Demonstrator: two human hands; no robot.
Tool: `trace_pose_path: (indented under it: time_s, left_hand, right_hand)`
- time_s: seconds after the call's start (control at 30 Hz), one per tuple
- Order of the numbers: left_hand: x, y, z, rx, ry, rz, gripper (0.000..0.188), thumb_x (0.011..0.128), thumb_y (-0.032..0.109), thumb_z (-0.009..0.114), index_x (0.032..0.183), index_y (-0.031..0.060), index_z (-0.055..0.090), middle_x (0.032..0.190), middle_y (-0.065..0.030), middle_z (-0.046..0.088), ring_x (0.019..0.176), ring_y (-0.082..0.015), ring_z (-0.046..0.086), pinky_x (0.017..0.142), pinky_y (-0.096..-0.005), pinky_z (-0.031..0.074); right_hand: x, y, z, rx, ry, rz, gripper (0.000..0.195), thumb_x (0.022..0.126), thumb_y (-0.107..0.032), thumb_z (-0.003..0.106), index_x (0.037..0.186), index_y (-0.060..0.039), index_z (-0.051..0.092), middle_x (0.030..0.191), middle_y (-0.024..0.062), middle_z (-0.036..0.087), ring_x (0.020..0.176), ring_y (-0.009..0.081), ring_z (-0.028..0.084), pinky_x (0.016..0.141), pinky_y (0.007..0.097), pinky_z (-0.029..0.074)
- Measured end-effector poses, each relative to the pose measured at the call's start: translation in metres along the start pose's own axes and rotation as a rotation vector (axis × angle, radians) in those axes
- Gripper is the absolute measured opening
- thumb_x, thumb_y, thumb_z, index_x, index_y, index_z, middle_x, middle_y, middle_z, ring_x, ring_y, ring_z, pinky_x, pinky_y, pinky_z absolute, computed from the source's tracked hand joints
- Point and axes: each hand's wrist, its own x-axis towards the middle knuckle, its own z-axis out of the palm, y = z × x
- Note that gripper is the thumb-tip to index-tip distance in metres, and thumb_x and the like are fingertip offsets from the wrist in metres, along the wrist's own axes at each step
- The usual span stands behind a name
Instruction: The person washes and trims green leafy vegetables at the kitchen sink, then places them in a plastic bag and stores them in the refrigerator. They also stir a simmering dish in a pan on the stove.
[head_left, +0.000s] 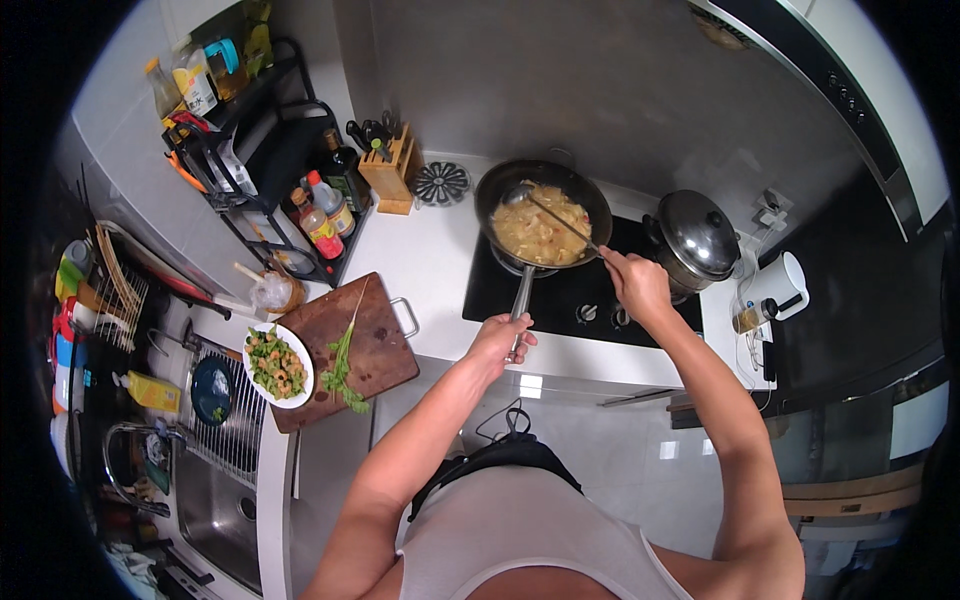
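Observation:
My left hand (502, 341) grips the metal handle (523, 291) of a dark wok (598, 196), which sits on the left burner of a black cooktop (491, 300). In my right hand (637, 285) is the long handle of a metal ladle (517, 194). The ladle's bowl rests in the wok at the far left of the food. Pale yellow pieces in a cloudy broth (544, 225), with small red bits, fill the middle of the wok. The burner beneath is mostly hidden by the wok.
A lidded pot (694, 236) stands right of the wok, near a white kettle (780, 285). To the left are a wooden cutting board (382, 337) with leafy greens (341, 367), a white plate (250, 375) of shrimp and greens, a knife block (390, 176), a bottle rack (281, 150) and the sink (217, 525).

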Motion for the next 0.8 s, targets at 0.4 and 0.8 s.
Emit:
trace_pose_path:
  time_s: [0.4,0.8]
  left_hand:
    - [0.003,-0.002,-0.002,-0.031,-0.030,0.019,0.024,0.100,0.026,0.059,0.100,0.0030,0.056,0.078,-0.0096,0.063,0.050,-0.0105,0.048,0.045,-0.0274,0.041]
    - [0.000,0.002,0.003,-0.028,-0.016,0.000,0.023,0.102,0.023,0.055,0.105,0.0001,0.057,0.078,-0.0105,0.062,0.052,-0.0124,0.047,0.046,-0.0281,0.038]
  right_hand:
    - [0.006,0.012,0.026,0.285,0.009,0.232,0.022,0.089,-0.017,0.063,0.109,-0.0130,0.074,0.091,0.0181,0.070,0.084,0.0385,0.067,0.075,0.0460,0.054]
    - [-0.025,0.046,0.031,0.520,0.063,0.468,0.023,0.090,-0.010,0.063,0.111,-0.0027,0.071,0.089,0.0214,0.071,0.077,0.0311,0.071,0.073,0.0356,0.054]
